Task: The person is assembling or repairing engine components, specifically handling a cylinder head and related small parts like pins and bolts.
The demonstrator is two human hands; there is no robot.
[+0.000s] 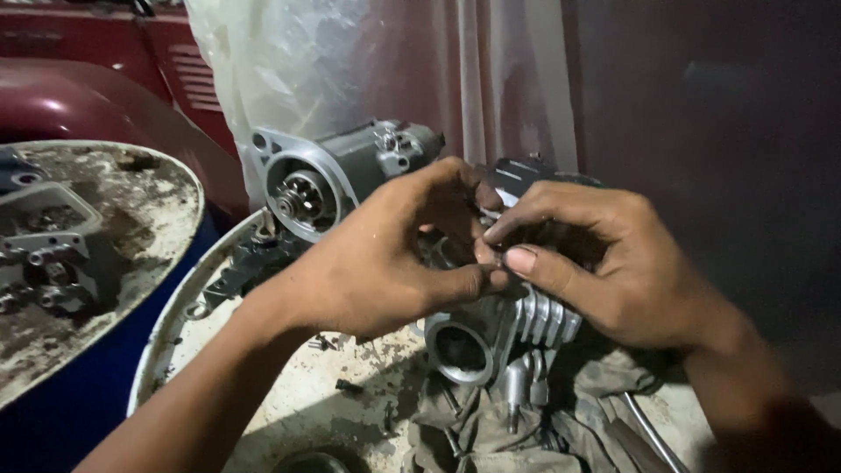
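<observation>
The finned metal cylinder head (517,320) sits on a grimy rag (491,420) near the middle of the round drum-top worktop (289,412), propped so its open port faces the person and the top stays within reach. Both hands meet just above it. The left hand (377,263) curls in from the left edge, its fingers (477,278) pinched narrow against the right hand (604,263), whose thumb and forefinger close on something too small to identify (perhaps a clip). A starter motor (337,175) lies behind, toward the far edge.

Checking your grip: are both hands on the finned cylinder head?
Yes: the left hand and right hand meet at the top of the cylinder head.
</observation>
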